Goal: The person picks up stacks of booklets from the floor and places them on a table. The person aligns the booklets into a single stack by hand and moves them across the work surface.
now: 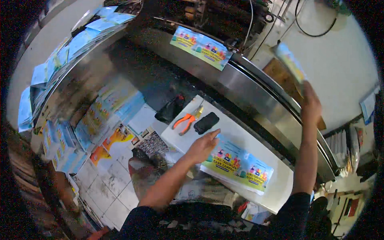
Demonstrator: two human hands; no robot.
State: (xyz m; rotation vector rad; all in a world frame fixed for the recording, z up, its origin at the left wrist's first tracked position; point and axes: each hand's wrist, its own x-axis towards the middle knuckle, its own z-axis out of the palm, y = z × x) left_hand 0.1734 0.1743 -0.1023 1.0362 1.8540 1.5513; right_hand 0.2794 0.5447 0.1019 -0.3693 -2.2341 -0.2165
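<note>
My right hand point(311, 105) is raised on the right, closed on a blue-and-yellow printed booklet point(291, 62), which looks smeared by motion. Low over the white work surface point(178, 134), my left hand point(203, 146) has its fingers stretched out at the upper left corner of a stack of printed sheets point(248, 170). That stack shows two colourful cover pictures side by side. Just beyond my left fingertips lies a black oblong object point(207, 123), whose kind I cannot tell. Beside it rest orange-handled pliers point(186, 121).
A similar printed sheet point(200, 47) lies across the long metal bar point(248, 82) behind the work surface. Stacks of printed booklets stand on the floor point(94, 124) at left and along a ledge point(76, 52). A black bag point(170, 110) sits beyond the surface's left end.
</note>
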